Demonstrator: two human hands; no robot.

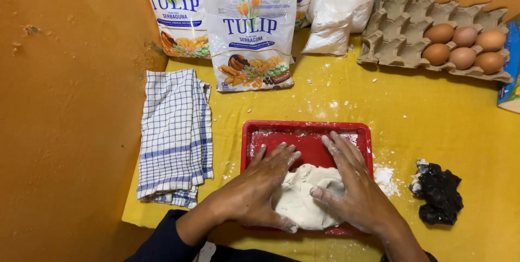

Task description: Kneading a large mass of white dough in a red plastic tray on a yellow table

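A lump of pale dough (pixel 303 196) lies in a red rectangular tray (pixel 303 132) on a yellow tabletop. My left hand (pixel 259 186) rests flat against the dough's left side, fingers spread and dusted with flour. My right hand (pixel 352 186) presses on the dough's right side, thumb on top of the lump, fingers stretched toward the tray's far edge. Both palms cover part of the dough.
A blue-and-white checked cloth (pixel 173 137) lies left of the tray. Flour bags (pixel 252 29) and a white plastic bag (pixel 338 10) stand at the back. A grey egg carton (pixel 403 34) holds several brown eggs (pixel 463 45). A crumpled black plastic bag (pixel 440 192) sits right. An orange wall (pixel 65 105) borders the left.
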